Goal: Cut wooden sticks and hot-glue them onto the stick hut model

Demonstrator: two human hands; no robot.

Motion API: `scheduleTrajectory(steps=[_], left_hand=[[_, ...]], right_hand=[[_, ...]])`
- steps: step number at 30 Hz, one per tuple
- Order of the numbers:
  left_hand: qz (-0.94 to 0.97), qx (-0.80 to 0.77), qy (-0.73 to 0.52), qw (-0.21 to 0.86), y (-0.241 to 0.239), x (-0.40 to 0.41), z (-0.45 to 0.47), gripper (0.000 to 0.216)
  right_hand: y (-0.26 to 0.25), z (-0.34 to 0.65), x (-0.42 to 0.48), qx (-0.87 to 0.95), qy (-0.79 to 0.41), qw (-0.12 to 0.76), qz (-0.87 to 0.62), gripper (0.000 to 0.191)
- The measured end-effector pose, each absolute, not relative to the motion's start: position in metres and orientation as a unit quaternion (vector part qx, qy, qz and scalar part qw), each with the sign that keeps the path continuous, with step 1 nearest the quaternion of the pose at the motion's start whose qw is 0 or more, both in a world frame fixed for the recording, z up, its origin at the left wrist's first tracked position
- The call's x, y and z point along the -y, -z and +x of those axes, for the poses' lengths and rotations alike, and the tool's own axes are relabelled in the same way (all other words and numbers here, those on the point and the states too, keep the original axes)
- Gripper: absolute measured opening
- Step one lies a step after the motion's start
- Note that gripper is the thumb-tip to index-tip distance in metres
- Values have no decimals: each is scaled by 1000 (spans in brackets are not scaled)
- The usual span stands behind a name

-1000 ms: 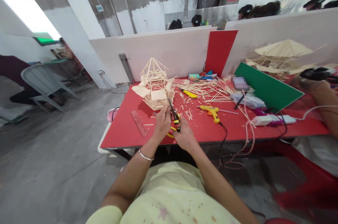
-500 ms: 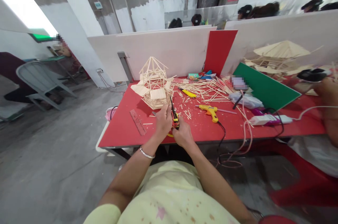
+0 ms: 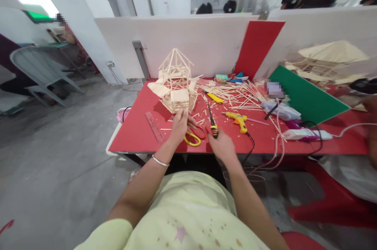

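My right hand (image 3: pixel 221 146) grips a pair of pliers (image 3: pixel 212 120) with red and yellow handles, jaws pointing away over the red table (image 3: pixel 138 140). My left hand (image 3: pixel 178 125) is pinched on something small that I cannot make out, just in front of the wooden stick house model (image 3: pixel 176 81). Yellow-handled scissors (image 3: pixel 193 138) lie on the table between my two hands. Short cut sticks (image 3: pixel 206 114) are scattered around them.
A yellow glue gun (image 3: pixel 238 119) with a black cord lies right of my hands. Also on the table: a ruler (image 3: pixel 154 126), a yellow cutter (image 3: pixel 214 97), a pile of long sticks (image 3: pixel 238 96), a green board (image 3: pixel 306 94), a white power strip (image 3: pixel 306 135). Another person's arm (image 3: pixel 371 124) is at the far right.
My hands have drawn apart: the right hand moved right with the pliers, uncovering the yellow scissors on the table. The camera tilted down a little.
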State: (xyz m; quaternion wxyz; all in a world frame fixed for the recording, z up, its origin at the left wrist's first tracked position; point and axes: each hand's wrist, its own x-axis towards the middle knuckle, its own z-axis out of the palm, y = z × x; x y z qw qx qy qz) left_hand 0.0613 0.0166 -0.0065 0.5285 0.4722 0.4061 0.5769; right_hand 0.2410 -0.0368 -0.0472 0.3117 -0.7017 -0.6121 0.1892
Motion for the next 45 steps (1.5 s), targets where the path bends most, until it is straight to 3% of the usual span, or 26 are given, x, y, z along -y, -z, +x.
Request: scheduleTrajectory(steps=[6, 8, 10, 12, 15, 18, 24, 28, 36, 45], left_hand=[[418, -356, -590, 591, 0, -13, 46, 30], [391, -352, -593, 610, 0, -14, 44, 29], [376, -341, -589, 629, -1, -13, 44, 28], [373, -330, -585, 640, -4, -12, 44, 28], [354, -346, -591, 637, -13, -8, 44, 32], [337, -341, -604, 636, -20, -8, 38, 35], [263, -405, -686, 543, -7, -35, 3, 38], [248, -429, -675, 547, 5, -57, -18, 33], [265, -430, -635, 584, -7, -86, -22, 33], [284, -424, -644, 570, -4, -102, -23, 37]], right_hand=[[33, 252, 41, 601, -45, 139, -786, 63], [21, 241, 42, 629, 0, 179, -756, 60], [6, 223, 42, 659, -2, 296, -692, 44], [-8, 202, 39, 672, -87, 422, -602, 30], [-17, 169, 28, 660, -234, 496, -513, 26], [-13, 149, 13, 651, -240, 514, -504, 23], [-13, 134, -23, 709, -50, 491, -504, 18], [-20, 121, -42, 735, 38, 456, -500, 16], [-11, 104, -59, 787, 36, 393, -473, 20], [-1, 104, -83, 766, 71, 459, -444, 26]])
